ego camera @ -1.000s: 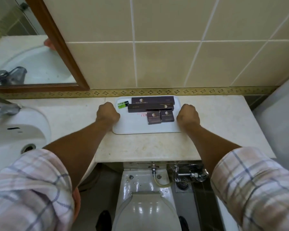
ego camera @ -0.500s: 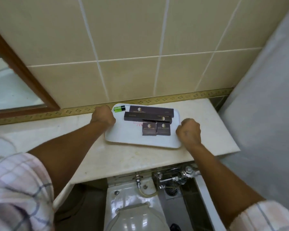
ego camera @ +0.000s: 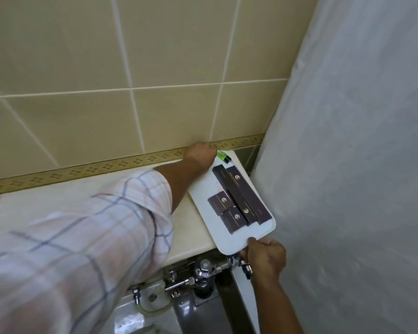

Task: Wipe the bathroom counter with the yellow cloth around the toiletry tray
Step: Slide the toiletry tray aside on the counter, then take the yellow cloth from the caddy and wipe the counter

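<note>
Beige wall tiles [ego camera: 174, 112] back the pale counter [ego camera: 188, 227]. White toiletry tray [ego camera: 229, 239] is gripped at its far end by the left hand [ego camera: 200, 154] and its near end by the right hand [ego camera: 266, 257], overhanging the counter edge beside the shower curtain [ego camera: 348, 165]. Dark boxes [ego camera: 237, 201] are carried on it.

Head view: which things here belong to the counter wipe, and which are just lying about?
Part of the job:
- white toiletry tray, gripped at both ends
- left hand
- right hand
- counter
No yellow cloth is in view.

Just there:
- dark boxes and a green item on the tray
- chrome valve
- curtain
</note>
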Motion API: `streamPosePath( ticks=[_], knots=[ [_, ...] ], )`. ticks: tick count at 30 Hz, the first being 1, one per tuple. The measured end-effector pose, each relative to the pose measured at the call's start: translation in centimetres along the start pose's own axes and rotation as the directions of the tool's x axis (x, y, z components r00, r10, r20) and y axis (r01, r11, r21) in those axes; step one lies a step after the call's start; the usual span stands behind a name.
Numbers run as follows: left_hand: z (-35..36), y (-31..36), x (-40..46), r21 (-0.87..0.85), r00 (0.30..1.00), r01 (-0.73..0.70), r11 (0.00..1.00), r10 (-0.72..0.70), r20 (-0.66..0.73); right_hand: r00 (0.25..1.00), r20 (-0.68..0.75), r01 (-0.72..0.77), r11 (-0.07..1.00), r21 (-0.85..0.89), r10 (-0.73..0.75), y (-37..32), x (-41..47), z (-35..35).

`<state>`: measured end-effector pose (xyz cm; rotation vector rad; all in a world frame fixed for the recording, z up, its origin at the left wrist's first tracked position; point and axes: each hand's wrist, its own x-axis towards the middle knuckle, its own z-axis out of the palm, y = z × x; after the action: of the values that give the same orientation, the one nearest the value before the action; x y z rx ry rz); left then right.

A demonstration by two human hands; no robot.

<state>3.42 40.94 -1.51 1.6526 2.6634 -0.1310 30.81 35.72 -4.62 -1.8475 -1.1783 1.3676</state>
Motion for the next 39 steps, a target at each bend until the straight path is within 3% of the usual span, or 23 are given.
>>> streamPosePath(
  ticks=[10, 15, 19, 23, 27, 31, 35, 37, 39],
  knots=[
    [1.5, 2.9, 2.9, 0.153, 0.993, -0.121, 0.981, 0.119, 0.021, 0.996, -0.070, 0.049, 0.999, -0.003, -0.049, 0.8, 1.8, 1.2],
    [1.8, 2.1, 2.5, 0.134, 0.993, -0.119, 0.984, 0.117, 0.018, 1.000, 0.003, 0.031, 0.999, -0.029, -0.031, 1.0, 1.8, 0.4],
    [1.4, -0.3, -1.1, 0.078, 0.995, -0.093, 0.993, 0.096, -0.039, 0.964, -0.048, 0.240, 0.933, -0.266, -0.262, -0.4, 1.2, -0.1],
    [0.6, -5.9, -9.6, 0.066, 0.994, -0.030, 0.997, 0.037, -0.100, 0.866, 0.100, 0.468, 0.722, -0.510, -0.490, -2.8, -2.5, 3.4],
    [0.1, -12.6, -21.4, 0.030, 0.974, 0.214, 0.976, -0.211, -0.088, 0.715, 0.380, 0.683, 0.470, -0.559, -0.587, -5.0, -9.8, 9.9],
    [0.6, -16.1, -33.4, -0.113, 0.838, 0.538, 0.835, -0.544, -0.029, 0.455, 0.681, 0.890, 0.312, -0.331, -0.574, -4.6, -19.0, 16.6],
    [1.7, -17.3, -47.6, -0.183, 0.517, 0.846, 0.501, -0.855, 0.046, 0.072, 0.930, 0.982, 0.191, -0.002, -0.360, 0.1, -33.3, 23.2],
    [2.5, -16.6, -53.0, -0.224, 0.353, 0.919, 0.324, -0.930, 0.106, -0.096, 0.973, 0.979, 0.155, 0.130, -0.209, 3.1, -39.1, 24.6],
    [3.2, -15.5, -57.4, -0.247, 0.201, 0.957, 0.154, -0.963, 0.179, -0.219, 0.973, 0.968, 0.111, 0.227, -0.078, 6.4, -43.4, 25.3]
  ],
)
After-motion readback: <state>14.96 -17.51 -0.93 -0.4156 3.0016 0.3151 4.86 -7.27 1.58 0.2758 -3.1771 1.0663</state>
